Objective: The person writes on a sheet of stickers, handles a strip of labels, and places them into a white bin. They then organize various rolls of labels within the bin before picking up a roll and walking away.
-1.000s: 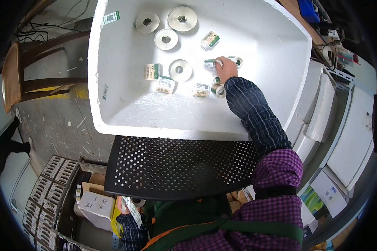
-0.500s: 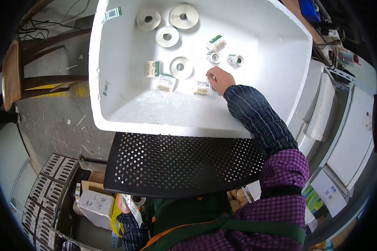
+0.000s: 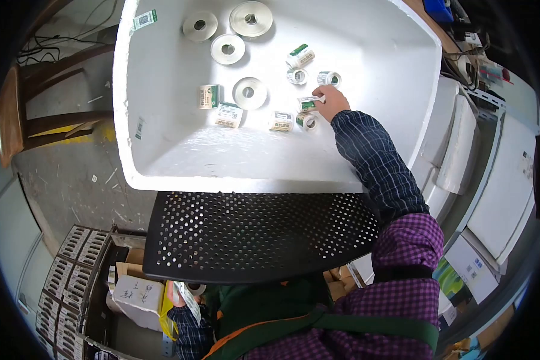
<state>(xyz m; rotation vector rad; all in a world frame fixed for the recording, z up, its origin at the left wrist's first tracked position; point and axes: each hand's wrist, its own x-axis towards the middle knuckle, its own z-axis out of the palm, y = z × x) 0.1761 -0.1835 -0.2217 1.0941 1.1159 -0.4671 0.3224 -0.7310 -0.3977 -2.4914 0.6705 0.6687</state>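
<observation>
Inside a white foam box [image 3: 180, 162], my right hand [image 3: 334, 103] pinches a small label roll [image 3: 306, 104] with a green and white print. Just below it, another small roll [image 3: 307, 122] lies with its core showing, beside a printed label roll [image 3: 281, 121]. Above the hand are a small roll [image 3: 329, 78], one with its core up [image 3: 297, 76] and a green-topped roll [image 3: 300, 56]. Low at the left, my left hand [image 3: 175, 294], partly hidden, is closed on a strip of labels [image 3: 189, 302].
Larger white rolls [image 3: 251, 19] and more printed rolls [image 3: 228, 114] lie in the box's left half. A black perforated chair seat [image 3: 252, 237] stands between box and body. A wooden chair [image 3: 9, 117] is at left, a marked foam block [image 3: 139, 295] at lower left.
My right hand has moved up and right from the printed roll and now has a small label roll in its fingers. The view has shifted slightly; the left hand stays put.
</observation>
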